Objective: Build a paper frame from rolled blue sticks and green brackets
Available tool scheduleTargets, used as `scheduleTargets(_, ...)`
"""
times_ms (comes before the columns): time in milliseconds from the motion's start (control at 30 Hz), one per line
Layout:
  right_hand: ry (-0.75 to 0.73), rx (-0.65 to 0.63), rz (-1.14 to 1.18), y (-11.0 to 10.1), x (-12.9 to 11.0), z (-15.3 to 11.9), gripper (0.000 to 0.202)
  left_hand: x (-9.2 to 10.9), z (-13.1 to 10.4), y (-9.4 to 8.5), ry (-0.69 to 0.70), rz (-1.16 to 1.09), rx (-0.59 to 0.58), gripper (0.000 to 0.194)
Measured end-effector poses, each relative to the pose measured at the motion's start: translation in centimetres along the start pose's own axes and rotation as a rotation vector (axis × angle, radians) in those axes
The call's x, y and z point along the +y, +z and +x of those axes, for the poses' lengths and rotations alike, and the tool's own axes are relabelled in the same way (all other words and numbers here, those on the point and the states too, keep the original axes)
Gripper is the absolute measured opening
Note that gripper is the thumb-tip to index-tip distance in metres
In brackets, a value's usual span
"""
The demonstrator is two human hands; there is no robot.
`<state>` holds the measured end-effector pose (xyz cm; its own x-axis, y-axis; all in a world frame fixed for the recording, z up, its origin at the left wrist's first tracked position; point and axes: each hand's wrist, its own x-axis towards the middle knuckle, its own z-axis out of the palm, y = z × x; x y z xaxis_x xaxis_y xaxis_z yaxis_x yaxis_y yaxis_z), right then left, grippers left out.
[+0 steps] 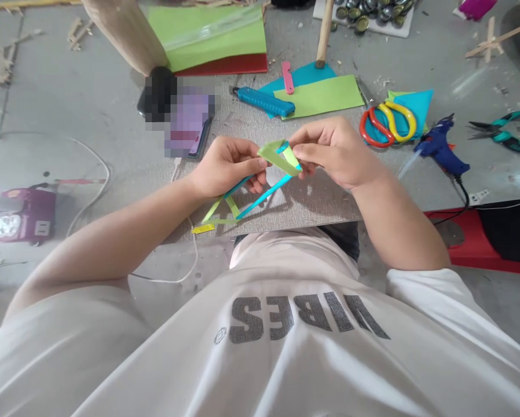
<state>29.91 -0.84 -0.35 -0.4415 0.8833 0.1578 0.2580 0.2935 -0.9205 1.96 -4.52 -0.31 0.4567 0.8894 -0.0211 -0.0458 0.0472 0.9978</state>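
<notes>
Between my two hands is a craft of folded paper strips [264, 194], green and blue, bent into angular loops. Its upper green loop [278, 159] is pinched at the right edge by my right hand [336, 152], thumb against fingers. My left hand [229, 166] has its fingers curled around the blue strip on the left side, thumb pointing toward the upper loop. The lower end, a green triangular loop, hangs near the table's front edge. Beside that end lies a small yellow piece [203, 229]. Part of the craft is hidden behind my fingers.
Beyond my hands lie a blue utility knife [264, 102], green paper [321, 95] and a pink folding blade [288, 78]. To the right are scissors [388, 124], a glue gun [445, 145] and pliers [501, 132]. A phone [193, 121] with a white cable [194, 255] sits left.
</notes>
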Motion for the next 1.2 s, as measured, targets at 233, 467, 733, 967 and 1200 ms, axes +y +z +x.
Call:
scheduleTargets(233, 0.056, 0.025, 0.124, 0.9, 0.6, -0.5, 0.047, -0.9, 0.4, 0.0, -0.012, 0.001, -0.029, 0.043)
scheduleTargets(467, 0.062, 0.004, 0.127, 1.6, 0.7, -0.7, 0.045, -1.8, 0.9, 0.2, -0.029, 0.106, 0.025, 0.044)
scheduleTargets(733, 0.012, -0.045, 0.04, 0.9, 2.4, -0.2, 0.055, -0.8, 0.8, 1.0, 0.012, 0.134, 0.035, 0.027)
scheduleTargets(967, -0.121, -0.05, -0.095, 0.0, 3.7, 0.1, 0.061, -0.3, 1.1, 1.2, -0.017, 0.167, 0.104, 0.034)
scheduleTargets(1200, 0.045, -0.058, -0.041, 0.1, 2.0, -0.3, 0.064, 1.0, 1.1, 1.9, -0.105, 0.196, 0.093, 0.039)
